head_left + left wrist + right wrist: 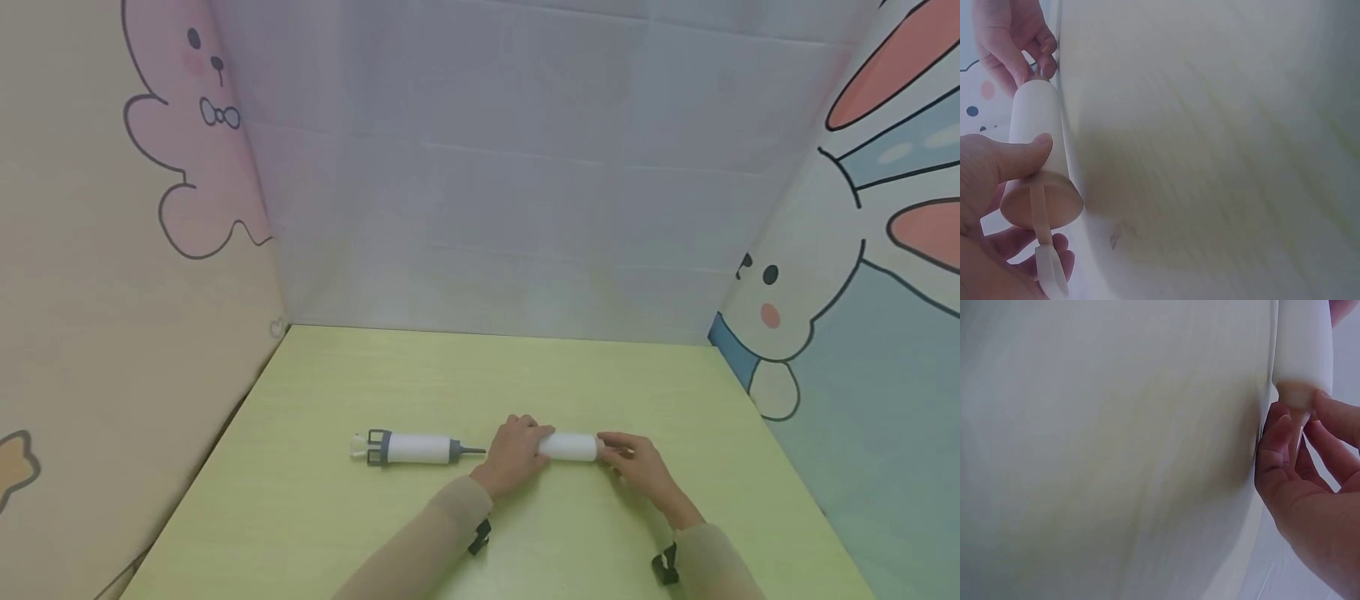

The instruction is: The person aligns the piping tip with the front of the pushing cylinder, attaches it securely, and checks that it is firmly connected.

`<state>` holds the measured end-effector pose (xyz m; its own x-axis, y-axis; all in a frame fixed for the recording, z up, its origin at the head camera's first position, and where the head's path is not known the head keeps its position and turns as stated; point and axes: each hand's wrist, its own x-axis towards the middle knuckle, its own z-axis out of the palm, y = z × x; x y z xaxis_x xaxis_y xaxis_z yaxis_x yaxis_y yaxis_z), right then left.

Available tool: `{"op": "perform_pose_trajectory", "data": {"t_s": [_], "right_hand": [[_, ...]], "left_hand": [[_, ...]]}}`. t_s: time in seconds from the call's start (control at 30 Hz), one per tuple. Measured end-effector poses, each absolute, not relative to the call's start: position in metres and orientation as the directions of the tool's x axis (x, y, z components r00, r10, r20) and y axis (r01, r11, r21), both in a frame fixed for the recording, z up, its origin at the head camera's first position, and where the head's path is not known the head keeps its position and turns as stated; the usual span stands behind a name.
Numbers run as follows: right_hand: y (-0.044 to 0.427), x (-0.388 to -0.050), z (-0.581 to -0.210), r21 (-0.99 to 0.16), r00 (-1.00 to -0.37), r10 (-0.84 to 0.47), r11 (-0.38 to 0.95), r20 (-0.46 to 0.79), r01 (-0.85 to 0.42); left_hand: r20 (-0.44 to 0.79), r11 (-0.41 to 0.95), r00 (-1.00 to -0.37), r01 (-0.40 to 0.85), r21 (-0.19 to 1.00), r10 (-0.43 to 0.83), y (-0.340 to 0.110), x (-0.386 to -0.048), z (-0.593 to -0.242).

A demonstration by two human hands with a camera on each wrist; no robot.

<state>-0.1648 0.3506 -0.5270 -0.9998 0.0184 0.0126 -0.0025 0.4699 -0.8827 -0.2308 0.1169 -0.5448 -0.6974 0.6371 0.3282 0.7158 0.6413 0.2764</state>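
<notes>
A white syringe-like tube with peach ends lies lengthwise between my two hands, just over the table. My left hand grips its barrel near the wide peach flange, thumb on top in the left wrist view. From that flange a rod with a white loop handle sticks out below the palm. My right hand holds the other end, fingers curled about the thin peach nozzle, with the thumb at its collar. Left of my left hand lies a similar grey-and-white syringe, its thin tip pointing toward that hand.
The pale green table reaches back to a whitish curtain. Cloth walls with cartoon animals close in the left and right sides. Black straps hang at both wrists.
</notes>
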Motion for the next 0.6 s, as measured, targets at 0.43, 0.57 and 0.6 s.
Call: {"op": "perform_pose_trajectory", "data": {"t_s": [0.43,0.57,0.6], "right_hand": [[0.353,-0.167,-0.544,-0.858,-1.000,0.022,0.514,0.002,0.009],[0.353,-0.168,-0.543,-0.857,-1.000,0.024,0.515,0.015,-0.001],[0.353,-0.169,-0.542,-0.859,-1.000,0.025,0.512,0.016,-0.001]], "left_hand": [[0.316,0.658,-0.716,0.698,0.283,0.623,0.114,-0.227,-0.550],[0.353,0.666,-0.713,0.697,0.266,0.606,0.114,-0.227,-0.549],[0.363,0.672,-0.712,0.696,0.253,0.601,0.114,-0.228,-0.548]]}}
